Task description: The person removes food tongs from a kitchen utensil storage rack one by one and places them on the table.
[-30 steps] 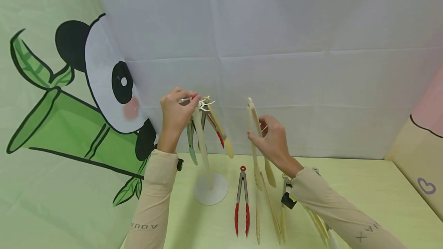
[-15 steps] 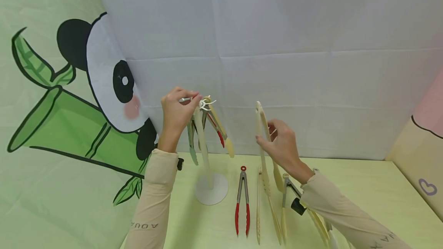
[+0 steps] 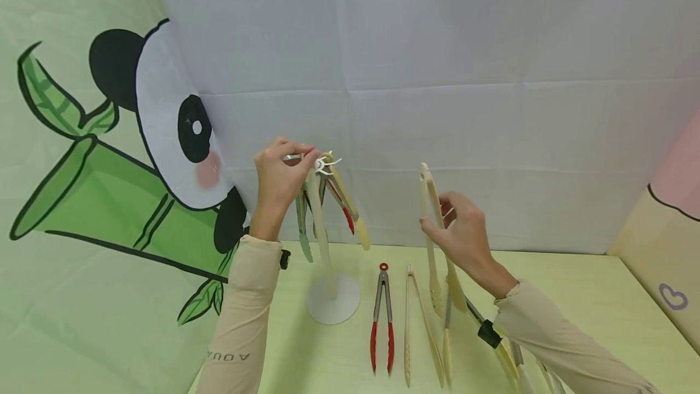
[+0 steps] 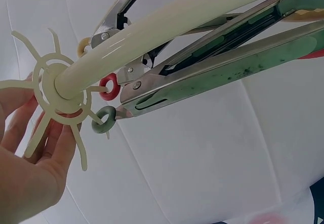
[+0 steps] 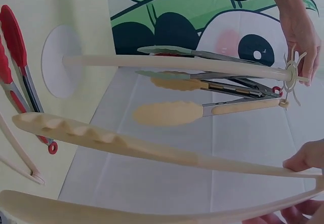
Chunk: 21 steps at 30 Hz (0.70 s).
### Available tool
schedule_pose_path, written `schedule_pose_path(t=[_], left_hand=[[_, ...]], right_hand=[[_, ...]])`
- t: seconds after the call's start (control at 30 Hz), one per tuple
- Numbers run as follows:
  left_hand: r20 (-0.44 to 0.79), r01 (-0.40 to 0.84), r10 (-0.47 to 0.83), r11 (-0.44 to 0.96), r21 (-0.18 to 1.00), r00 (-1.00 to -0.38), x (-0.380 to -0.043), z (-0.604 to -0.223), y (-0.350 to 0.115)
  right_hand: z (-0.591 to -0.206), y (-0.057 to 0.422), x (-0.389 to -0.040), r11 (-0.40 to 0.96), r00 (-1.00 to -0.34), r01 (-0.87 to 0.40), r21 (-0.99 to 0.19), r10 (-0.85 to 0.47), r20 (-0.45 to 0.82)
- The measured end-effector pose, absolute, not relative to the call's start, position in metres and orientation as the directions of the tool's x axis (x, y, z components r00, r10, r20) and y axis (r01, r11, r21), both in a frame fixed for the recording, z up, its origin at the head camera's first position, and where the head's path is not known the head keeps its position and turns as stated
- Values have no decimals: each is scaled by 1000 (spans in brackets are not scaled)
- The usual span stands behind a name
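My left hand (image 3: 276,178) pinches the white hook ring (image 4: 58,89) at the top of a pale stand (image 3: 324,248) with a round base. Metal-armed tongs hang by loops from its hooks: green-tipped tongs (image 4: 228,67), yellow-tipped tongs (image 3: 361,236) and red ones (image 3: 348,221) behind. To the right of the stand, in the air, my right hand (image 3: 462,233) holds cream one-piece tongs (image 5: 152,150) near their joined end, thumb on one arm and fingers on the other. Their tips point down, spread apart, over the table. Some hooks facing the left wrist camera carry nothing.
On the table (image 3: 574,297) lie red-handled tongs (image 3: 391,345), slim beige tongs (image 3: 407,345) and yellow-tipped tongs (image 3: 448,351). More tongs lie partly under my right sleeve (image 3: 558,333). A white cloth backdrop (image 3: 437,78) rises behind, with a panda-printed one at left.
My right hand has moved right and slightly down with the cream tongs, away from the stand. The left hand stays on the hook ring.
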<state>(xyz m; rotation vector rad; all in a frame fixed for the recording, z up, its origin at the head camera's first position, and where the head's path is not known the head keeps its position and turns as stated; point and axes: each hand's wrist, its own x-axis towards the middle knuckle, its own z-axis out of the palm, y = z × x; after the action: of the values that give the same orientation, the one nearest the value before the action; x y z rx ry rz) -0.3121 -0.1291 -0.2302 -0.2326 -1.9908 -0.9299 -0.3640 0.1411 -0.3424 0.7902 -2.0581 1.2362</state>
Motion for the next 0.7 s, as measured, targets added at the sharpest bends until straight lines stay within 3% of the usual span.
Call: schedule_pose_path(t=[0.23,0.7], left_hand=[[791,497,-184,689,527,-584,-333,-245,-147],[792,476,-206,704,528,-574,-332,-243,-143]], right_hand=[[-341,152,-361,404,-645,-737,-542,-180,742],[-346,176,-363,446,-652,-718,-535,-162,741]])
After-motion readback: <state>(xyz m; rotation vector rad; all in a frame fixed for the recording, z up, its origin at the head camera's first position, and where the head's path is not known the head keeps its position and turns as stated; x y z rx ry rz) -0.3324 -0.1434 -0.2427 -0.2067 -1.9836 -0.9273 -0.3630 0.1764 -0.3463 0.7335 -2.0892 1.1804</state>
